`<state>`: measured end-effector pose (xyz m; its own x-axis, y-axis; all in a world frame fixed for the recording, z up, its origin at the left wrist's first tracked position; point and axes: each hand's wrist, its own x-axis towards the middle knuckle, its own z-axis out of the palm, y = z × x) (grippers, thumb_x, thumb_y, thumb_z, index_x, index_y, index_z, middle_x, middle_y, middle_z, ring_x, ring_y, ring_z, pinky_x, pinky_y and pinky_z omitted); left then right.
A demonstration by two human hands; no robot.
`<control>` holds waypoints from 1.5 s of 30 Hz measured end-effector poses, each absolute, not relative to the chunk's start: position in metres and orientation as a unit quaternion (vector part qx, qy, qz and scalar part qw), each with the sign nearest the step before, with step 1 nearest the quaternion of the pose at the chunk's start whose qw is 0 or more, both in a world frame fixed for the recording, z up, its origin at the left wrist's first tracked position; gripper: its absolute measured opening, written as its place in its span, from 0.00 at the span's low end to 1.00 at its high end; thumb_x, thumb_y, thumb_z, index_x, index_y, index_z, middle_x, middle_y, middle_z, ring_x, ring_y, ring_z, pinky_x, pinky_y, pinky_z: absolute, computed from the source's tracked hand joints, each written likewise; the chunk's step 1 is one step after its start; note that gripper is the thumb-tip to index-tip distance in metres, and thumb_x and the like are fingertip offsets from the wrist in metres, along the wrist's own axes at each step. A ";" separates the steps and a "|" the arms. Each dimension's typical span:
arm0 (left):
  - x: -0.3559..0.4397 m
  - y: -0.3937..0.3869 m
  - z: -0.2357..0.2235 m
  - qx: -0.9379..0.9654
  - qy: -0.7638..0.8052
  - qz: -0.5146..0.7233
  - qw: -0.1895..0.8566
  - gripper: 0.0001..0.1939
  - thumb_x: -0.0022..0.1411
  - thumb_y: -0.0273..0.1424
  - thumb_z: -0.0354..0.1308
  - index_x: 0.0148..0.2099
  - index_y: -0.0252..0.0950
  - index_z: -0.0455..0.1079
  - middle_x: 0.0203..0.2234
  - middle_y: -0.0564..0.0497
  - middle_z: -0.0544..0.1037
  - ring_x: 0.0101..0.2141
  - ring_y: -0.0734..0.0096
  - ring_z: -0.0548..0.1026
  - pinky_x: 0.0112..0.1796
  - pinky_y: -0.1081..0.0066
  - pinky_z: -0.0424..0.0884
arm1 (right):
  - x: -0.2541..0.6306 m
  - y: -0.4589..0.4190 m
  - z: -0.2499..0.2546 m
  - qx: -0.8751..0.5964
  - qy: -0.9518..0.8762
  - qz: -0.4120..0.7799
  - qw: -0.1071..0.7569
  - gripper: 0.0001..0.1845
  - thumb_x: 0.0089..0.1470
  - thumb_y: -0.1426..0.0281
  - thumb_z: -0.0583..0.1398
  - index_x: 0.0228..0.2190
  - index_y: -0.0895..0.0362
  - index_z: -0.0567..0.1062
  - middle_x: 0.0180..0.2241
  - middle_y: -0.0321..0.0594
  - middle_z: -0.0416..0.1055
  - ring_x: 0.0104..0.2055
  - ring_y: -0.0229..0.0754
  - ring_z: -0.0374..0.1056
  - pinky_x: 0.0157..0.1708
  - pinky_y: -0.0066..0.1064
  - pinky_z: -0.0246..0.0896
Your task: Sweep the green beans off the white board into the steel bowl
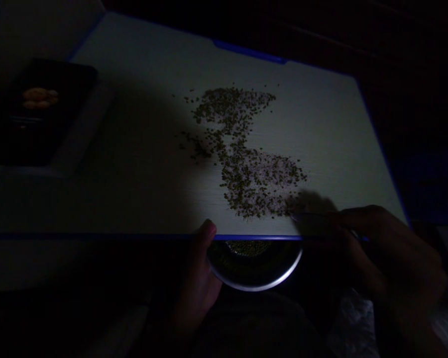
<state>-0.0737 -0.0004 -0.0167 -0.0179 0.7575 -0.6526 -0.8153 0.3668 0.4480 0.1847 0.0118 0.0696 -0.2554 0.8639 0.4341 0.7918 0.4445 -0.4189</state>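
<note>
Small green grains that look like mung beans (239, 184) lie in two joined patches with paler bits among them, spread on a white board (332, 134) with a blue rim. My right hand (392, 253) pinches a thin metal utensil that looks like a spoon (309, 217), its tip at the near right edge of the grains. Below the board's front edge, my left hand (203, 278) grips the left side of a metal bowl (259, 287), thumb raised at the board's edge. More green grains show inside the bowl; the board hides its far part.
A dark box or book (56, 114) with a picture of round brown things sits on the board's left side. The blue rim has a raised strip (250, 51) at the far edge. The surroundings are very dark, with a pale patterned cloth (353, 323) at the lower right.
</note>
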 end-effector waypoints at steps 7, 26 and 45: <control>-0.069 -0.002 -0.019 -0.028 0.436 0.559 0.704 0.30 0.60 0.43 0.82 0.64 0.48 0.84 0.52 0.49 0.94 0.71 0.38 0.80 0.69 0.47 0.80 | 0.189 0.020 0.062 -0.556 -0.758 0.016 0.340 0.12 0.70 0.77 0.68 0.49 0.47 0.85 0.43 0.36 0.86 0.40 0.43 0.82 0.40 0.36 0.79; -0.068 -0.001 -0.023 -0.020 0.475 0.541 0.694 0.21 0.58 0.50 0.82 0.51 0.49 0.88 0.48 0.51 0.95 0.74 0.37 0.76 0.72 0.49 0.76 | 0.175 0.020 0.059 -0.491 -0.794 0.097 0.347 0.13 0.69 0.80 0.68 0.49 0.53 0.84 0.42 0.38 0.85 0.41 0.41 0.83 0.39 0.33 0.78; -0.062 -0.002 -0.019 -0.037 0.458 0.543 0.703 0.23 0.60 0.43 0.83 0.56 0.46 0.88 0.49 0.49 0.95 0.69 0.35 0.81 0.73 0.47 0.74 | 0.172 0.025 0.063 -0.475 -0.801 0.111 0.347 0.12 0.67 0.80 0.69 0.47 0.54 0.86 0.39 0.41 0.86 0.38 0.42 0.82 0.35 0.33 0.78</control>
<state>-0.0623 -0.0020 -0.0187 -0.0081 0.7295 -0.6839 -0.7974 0.4080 0.4446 0.1717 0.0248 0.0626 -0.3086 0.8375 0.4509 0.6832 0.5250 -0.5075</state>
